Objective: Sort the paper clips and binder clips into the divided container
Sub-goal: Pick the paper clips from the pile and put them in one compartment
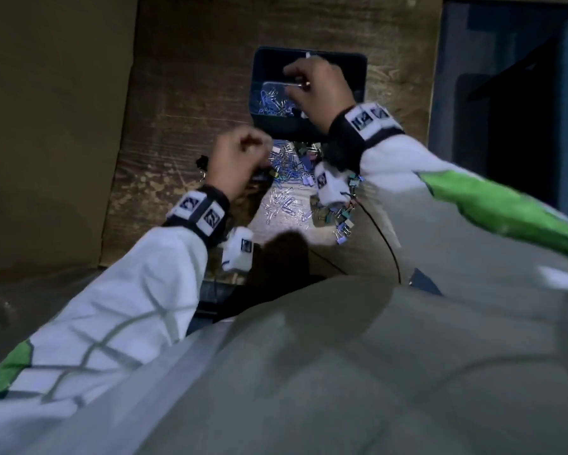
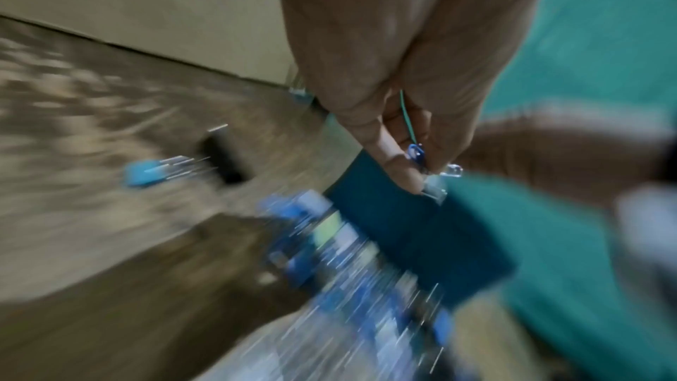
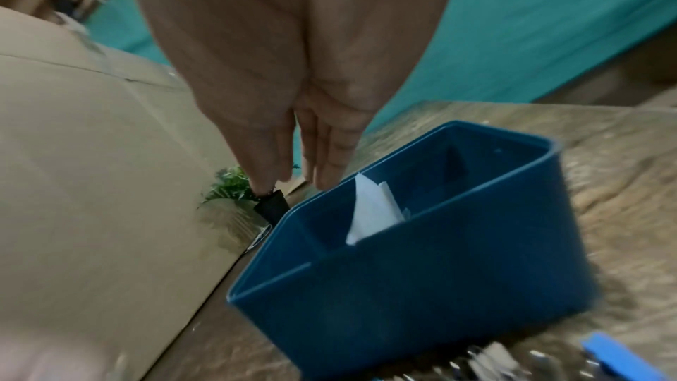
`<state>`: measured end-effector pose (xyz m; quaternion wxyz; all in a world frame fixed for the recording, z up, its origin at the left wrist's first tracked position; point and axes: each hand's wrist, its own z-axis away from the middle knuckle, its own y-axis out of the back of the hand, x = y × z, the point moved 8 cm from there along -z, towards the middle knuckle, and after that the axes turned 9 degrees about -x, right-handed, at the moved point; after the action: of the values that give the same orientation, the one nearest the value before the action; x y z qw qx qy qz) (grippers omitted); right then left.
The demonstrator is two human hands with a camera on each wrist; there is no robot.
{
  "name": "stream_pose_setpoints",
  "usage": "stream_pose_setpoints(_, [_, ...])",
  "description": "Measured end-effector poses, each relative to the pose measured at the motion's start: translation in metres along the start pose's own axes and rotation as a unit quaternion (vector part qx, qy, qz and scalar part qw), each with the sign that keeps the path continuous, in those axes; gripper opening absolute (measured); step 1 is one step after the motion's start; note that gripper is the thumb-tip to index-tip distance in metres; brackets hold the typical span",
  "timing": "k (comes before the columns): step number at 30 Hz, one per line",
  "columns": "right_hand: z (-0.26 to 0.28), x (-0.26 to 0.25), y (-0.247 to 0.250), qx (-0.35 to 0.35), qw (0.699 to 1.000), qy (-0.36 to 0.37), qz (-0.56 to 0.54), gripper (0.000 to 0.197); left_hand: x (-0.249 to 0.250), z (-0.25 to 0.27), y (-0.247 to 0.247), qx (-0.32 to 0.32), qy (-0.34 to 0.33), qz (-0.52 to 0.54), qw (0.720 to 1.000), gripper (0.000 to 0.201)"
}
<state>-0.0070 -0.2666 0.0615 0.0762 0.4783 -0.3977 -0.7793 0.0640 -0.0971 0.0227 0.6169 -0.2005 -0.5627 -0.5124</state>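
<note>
The dark blue divided container (image 1: 359, 77) (image 3: 403, 300) stands on the wooden table beyond a mixed pile of paper clips and binder clips (image 1: 295, 195) (image 2: 351, 286). Its near compartment holds blue and silver paper clips (image 1: 272, 100). A white paper divider (image 3: 370, 213) stands inside. My right hand (image 1: 289, 82) (image 3: 289, 184) hovers over the container, thumb and forefinger pinching a black binder clip (image 3: 269, 203). My left hand (image 1: 243, 152) (image 2: 421, 167) is at the pile's left edge, curled, pinching blue and green paper clips (image 2: 415, 152).
A large cardboard box (image 1: 46, 126) (image 3: 91, 155) flanks the table on the left. One black binder clip (image 1: 202, 162) lies apart, left of my left hand. A thin black cable (image 1: 386, 241) runs along the pile's right side. A green sprig (image 3: 227, 187) lies by the box.
</note>
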Motion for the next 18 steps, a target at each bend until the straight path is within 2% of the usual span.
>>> stream_pose_setpoints(2, [0.031, 0.006, -0.002, 0.055, 0.997, 0.041, -0.025, 0.023, 0.026, -0.029, 0.011, 0.031, -0.02, 0.009, 0.999, 0.01])
stream_pose_setpoints(3, [0.045, 0.012, -0.011, 0.053, 0.997, 0.043, -0.021, 0.019, 0.035, -0.042, 0.013, 0.037, -0.024, 0.001, 0.999, 0.009])
stream_pose_setpoints(6, [0.073, 0.036, -0.06, -0.056, 0.997, 0.016, 0.052, 0.017, 0.047, -0.072, 0.004, 0.018, -0.02, -0.075, 0.997, 0.017])
stream_pose_setpoints(9, [0.081, 0.048, -0.098, -0.133, 0.984, 0.014, 0.121, 0.023, 0.049, -0.068, 0.002, 0.028, -0.047, -0.208, 0.977, 0.025])
stream_pose_setpoints(11, [0.083, 0.054, -0.11, -0.149, 0.976, 0.012, 0.156, 0.022, 0.036, -0.05, 0.002, 0.042, -0.059, -0.223, 0.972, 0.018])
stream_pose_setpoints(13, [0.085, 0.061, -0.117, -0.157, 0.969, 0.018, 0.191, 0.019, 0.001, -0.028, -0.009, 0.01, -0.026, -0.241, 0.97, 0.016])
stream_pose_setpoints(16, [0.088, 0.077, -0.114, -0.15, 0.961, 0.002, 0.233, 0.015, -0.055, -0.001, -0.029, -0.05, 0.056, -0.311, 0.947, 0.036])
stream_pose_setpoints(18, [0.087, 0.086, -0.107, -0.144, 0.958, -0.018, 0.248, 0.013, -0.069, 0.008, -0.037, -0.055, 0.07, -0.349, 0.933, 0.039])
